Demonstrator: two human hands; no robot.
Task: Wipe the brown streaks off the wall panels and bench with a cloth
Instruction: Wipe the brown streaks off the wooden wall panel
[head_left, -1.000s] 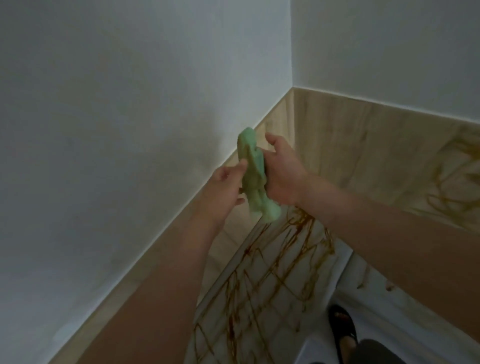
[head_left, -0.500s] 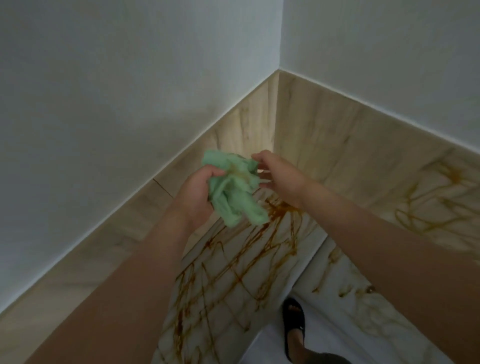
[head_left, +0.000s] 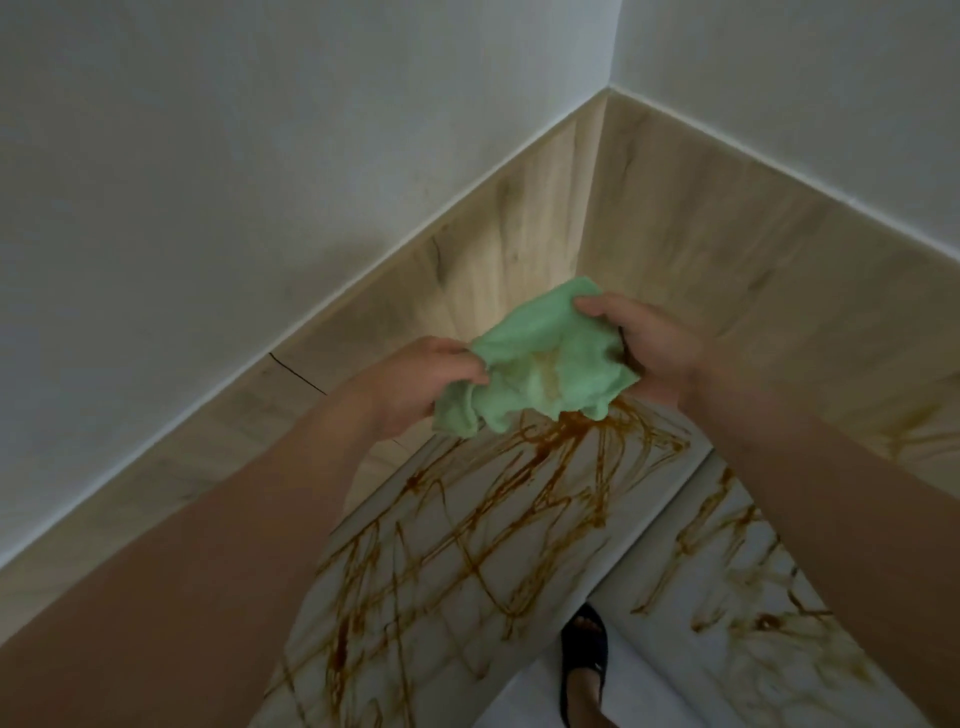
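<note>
Fingers: in the head view, the left hand (head_left: 415, 382) curls its fingers (head_left: 460, 358) round the lower-left end of a pale green, soft, crumpled cloth (head_left: 550, 343). The right hand (head_left: 652, 353) grips the cloth's upper-right edge with its bent fingers (head_left: 597, 306).
Cloth: it is bunched and stretched between the two hands in the air over the bench corner, touching neither panel nor bench. A yellow-brown stain sits near its middle.
Bench: a pale, smooth, marble-look bench top (head_left: 530, 582) runs along both walls and meets in the corner. Thin brown streaks (head_left: 524, 499) cross it in a tangled scribble, densest just below the cloth.
Wall panels: light wood-grain wall panels (head_left: 727, 244), flat and matte, line both walls above the bench. A dark hairline seam (head_left: 296, 371) cuts the left one, and fainter streaks mark the right one near the frame edge.
Edges: a thin white strip caps the panels under the plain white wall (head_left: 260, 156). The bench fronts form an inner corner.
Open room: there is free air between the hands and the panels, and both forearms reach in from the lower corners.
Floor: a foot in a dark open-toed sandal (head_left: 584, 660) stands on pale floor (head_left: 535, 696) between the bench fronts.
</note>
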